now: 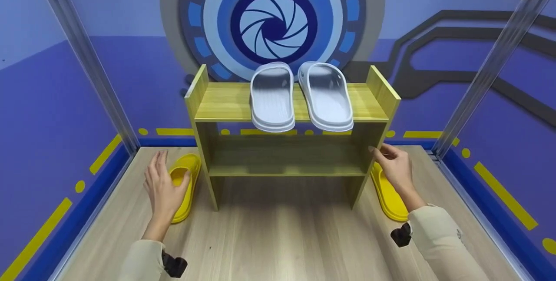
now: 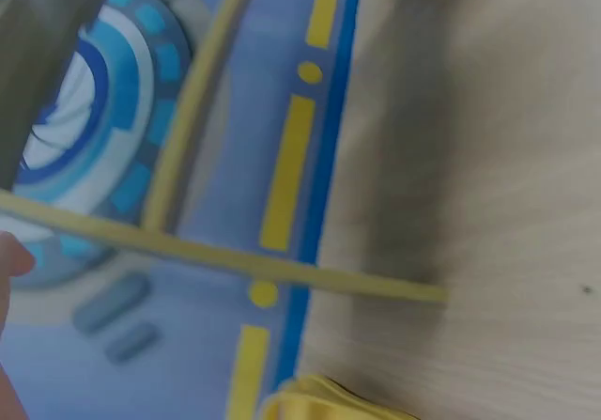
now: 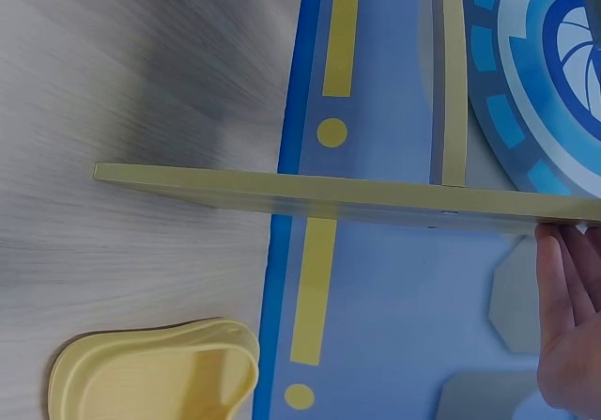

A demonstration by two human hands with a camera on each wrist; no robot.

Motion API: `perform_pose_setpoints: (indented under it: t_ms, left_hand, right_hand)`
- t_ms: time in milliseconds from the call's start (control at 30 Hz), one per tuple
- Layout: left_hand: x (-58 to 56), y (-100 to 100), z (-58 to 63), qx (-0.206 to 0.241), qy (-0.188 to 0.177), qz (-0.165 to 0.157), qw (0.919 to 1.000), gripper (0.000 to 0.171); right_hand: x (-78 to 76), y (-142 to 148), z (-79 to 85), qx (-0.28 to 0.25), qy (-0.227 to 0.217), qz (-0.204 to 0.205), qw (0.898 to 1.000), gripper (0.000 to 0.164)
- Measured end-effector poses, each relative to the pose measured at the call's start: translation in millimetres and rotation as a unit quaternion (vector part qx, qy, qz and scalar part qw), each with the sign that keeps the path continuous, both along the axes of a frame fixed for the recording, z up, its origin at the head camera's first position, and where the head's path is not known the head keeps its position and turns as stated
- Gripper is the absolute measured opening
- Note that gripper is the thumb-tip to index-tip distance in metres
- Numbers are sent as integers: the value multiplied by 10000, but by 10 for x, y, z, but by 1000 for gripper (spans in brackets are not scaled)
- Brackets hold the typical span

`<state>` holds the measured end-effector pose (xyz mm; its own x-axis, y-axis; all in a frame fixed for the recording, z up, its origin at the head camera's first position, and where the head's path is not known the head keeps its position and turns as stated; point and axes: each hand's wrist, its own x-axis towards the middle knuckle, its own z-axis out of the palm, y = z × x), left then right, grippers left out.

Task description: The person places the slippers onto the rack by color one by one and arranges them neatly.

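Note:
A small wooden shoe rack (image 1: 286, 175) stands upright in the middle of the floor. Side by side on its top shelf sit two pale grey clogs (image 1: 272, 98), heels to the front. My left hand (image 1: 164, 187) is apart from the rack, fingers extended and thumb spread, above a yellow clog (image 1: 189, 194) to the rack's left. On the other side, my right hand (image 1: 397, 168) pinches the front edge of the right side panel (image 3: 329, 190); in the right wrist view its fingertips touch the outer face and the thumb is out of sight. Below that hand lies another yellow clog (image 1: 388, 198).
Behind the rack rises a blue wall (image 1: 139, 77) with a round printed emblem. Metal posts (image 1: 87, 55) mark the back corners, and blue side walls (image 1: 39, 142) border the wooden floor (image 1: 278, 237). The rack's lower shelf (image 1: 286, 159) lies beneath the grey clogs.

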<state>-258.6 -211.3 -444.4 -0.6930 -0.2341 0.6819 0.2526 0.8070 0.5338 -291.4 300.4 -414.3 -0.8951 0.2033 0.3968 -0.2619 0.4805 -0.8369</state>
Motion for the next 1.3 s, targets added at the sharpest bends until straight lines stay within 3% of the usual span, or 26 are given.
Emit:
perform_pose_setpoints:
  t_ms: [133,233,433,600,733,1000,1300]
  left_hand:
    - [1,-85,-188,-22,-792,178,9967,76]
    - [-4,-130,-304,23,-1420,214,9896,81]
    - [-48,-195,-508,118,-2592,320,9652,88]
    - [-48,-259,-649,264,-3217,373,9457,92]
    - [-33,-298,-737,361,-3487,444,9355,93]
    - [-34,-323,-903,639,-3756,505,9232,94]
    - [-10,-279,-1095,987,-4061,685,9059,98]
  right_hand:
    - [0,-8,6,-38,21,13,10000,45]
    - [1,-9,4,-50,116,35,9999,42]
    - [5,-8,-5,-71,186,38,9998,41]
    - [3,-9,-12,-78,136,43,9999,42]
    - [4,-13,-5,-142,77,91,9998,41]
    - [36,-35,61,-276,122,269,9992,33]
    - [-4,0,1,-167,122,158,9997,42]
